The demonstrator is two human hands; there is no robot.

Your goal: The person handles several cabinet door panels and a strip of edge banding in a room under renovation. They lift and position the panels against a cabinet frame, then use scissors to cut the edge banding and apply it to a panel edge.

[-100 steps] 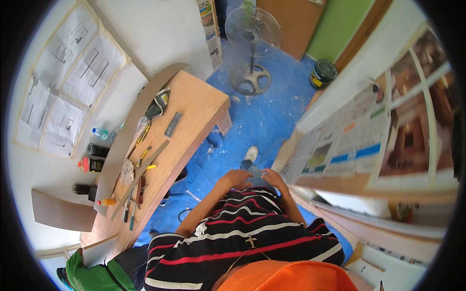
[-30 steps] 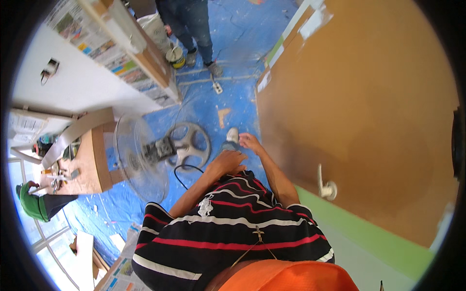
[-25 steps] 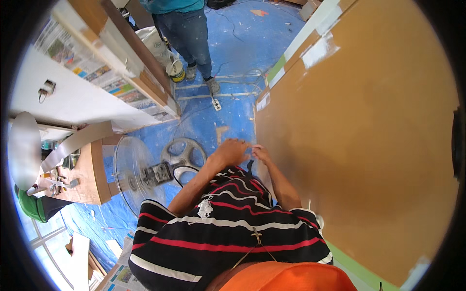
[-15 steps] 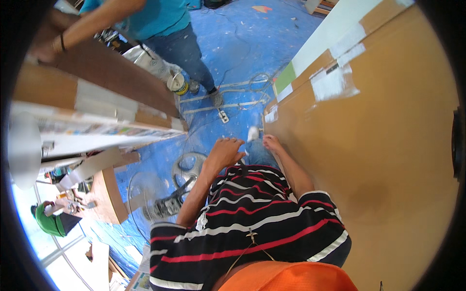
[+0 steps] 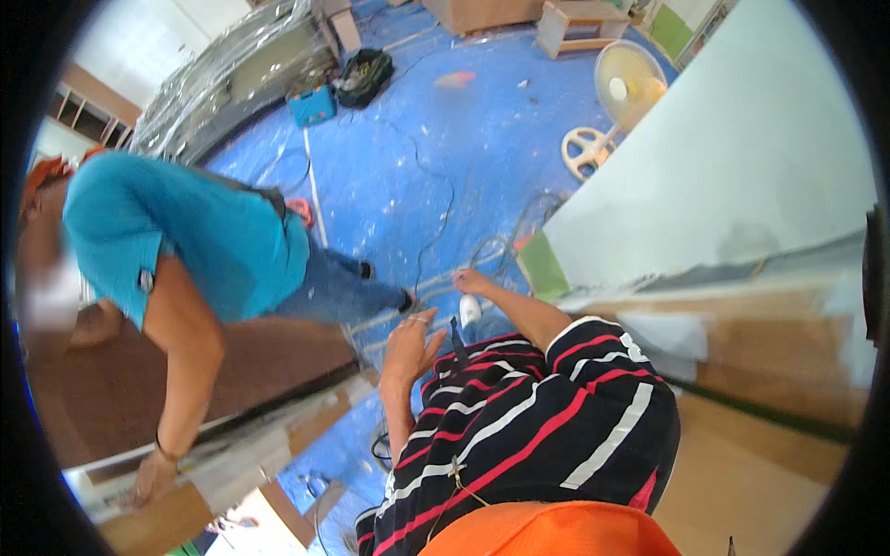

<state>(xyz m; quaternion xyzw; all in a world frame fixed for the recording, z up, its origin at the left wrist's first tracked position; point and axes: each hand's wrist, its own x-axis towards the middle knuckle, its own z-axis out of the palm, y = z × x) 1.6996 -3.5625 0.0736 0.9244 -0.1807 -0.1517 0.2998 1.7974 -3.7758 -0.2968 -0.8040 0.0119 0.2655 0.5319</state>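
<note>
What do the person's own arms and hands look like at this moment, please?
The left hand and right hand are ungloved, with no watch or bracelet showing at either wrist. The forearms are bare below a short-sleeved black shirt with red and white stripes. Any ring would be too small to make out surely.

1 head-worn fisheye view looks down from close above the striped shirt (image 5: 528, 417).

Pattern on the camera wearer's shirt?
The shirt is black with red and white stripes; shows best in the head view.
</note>
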